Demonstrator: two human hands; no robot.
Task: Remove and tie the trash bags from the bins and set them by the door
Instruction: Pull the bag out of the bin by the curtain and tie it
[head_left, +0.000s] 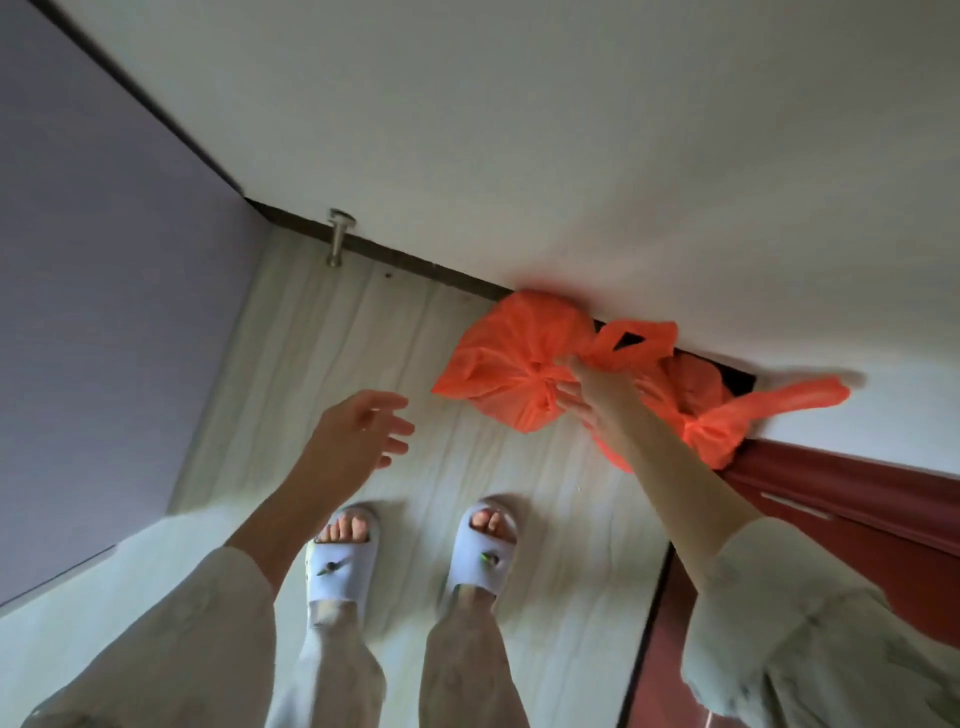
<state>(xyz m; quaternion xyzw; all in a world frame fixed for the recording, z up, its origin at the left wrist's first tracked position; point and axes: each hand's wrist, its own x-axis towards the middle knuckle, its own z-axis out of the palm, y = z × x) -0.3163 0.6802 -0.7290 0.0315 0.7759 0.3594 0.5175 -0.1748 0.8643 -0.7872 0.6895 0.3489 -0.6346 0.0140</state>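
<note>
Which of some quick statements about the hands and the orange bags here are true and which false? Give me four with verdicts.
1. The right hand holds the handles of a knotted orange bag. True.
2. The left hand grips a bag. False: it is spread and holds nothing.
3. A second orange bag lies by the wall. True.
4. The person is barefoot. False: they wear white slippers.

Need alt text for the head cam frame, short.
Looking down, a person's right hand holds the knot of a tied orange trash bag on the pale floor against the white wall, a second orange bag beside it. The left hand hovers open and empty above feet in white slippers.
</note>
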